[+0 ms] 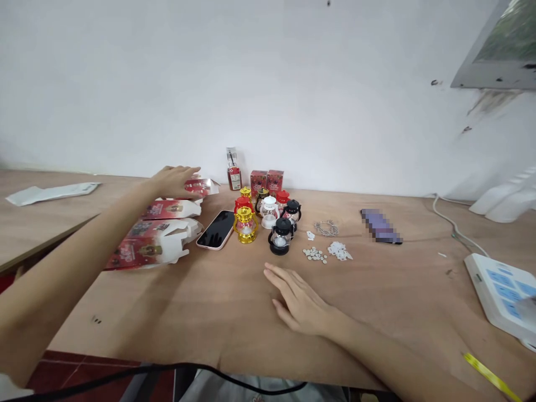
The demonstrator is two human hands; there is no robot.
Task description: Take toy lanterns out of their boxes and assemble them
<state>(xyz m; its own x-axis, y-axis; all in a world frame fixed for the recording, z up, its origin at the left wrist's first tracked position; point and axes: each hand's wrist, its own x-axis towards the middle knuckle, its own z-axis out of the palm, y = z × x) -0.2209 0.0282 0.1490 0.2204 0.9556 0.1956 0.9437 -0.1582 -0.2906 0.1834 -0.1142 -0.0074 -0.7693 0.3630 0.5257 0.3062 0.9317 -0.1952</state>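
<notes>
My left hand [173, 181] is at the back left, fingers stretched over a flattened red carton [203, 187]; its fingertips partly hide the carton, and I cannot tell whether they touch it. Below lie more flattened red cartons [144, 240] with white flaps. Flat on the table in front, my right hand [299, 301] has its fingers spread and holds nothing. The nearest thing to it is a black mini lantern [281, 237]. Behind stand several more mini lanterns, among them a gold lantern [245, 226], a white lantern [270, 212] and red ones.
A phone [215, 230] lies left of the lanterns. To the right are button cells [315, 255], small white pieces [340, 251], wire rings [326, 228] and another phone [381, 226]. Two red boxes [267, 181] and a bottle [234, 174] stand by the wall. A power strip [502, 290] sits far right.
</notes>
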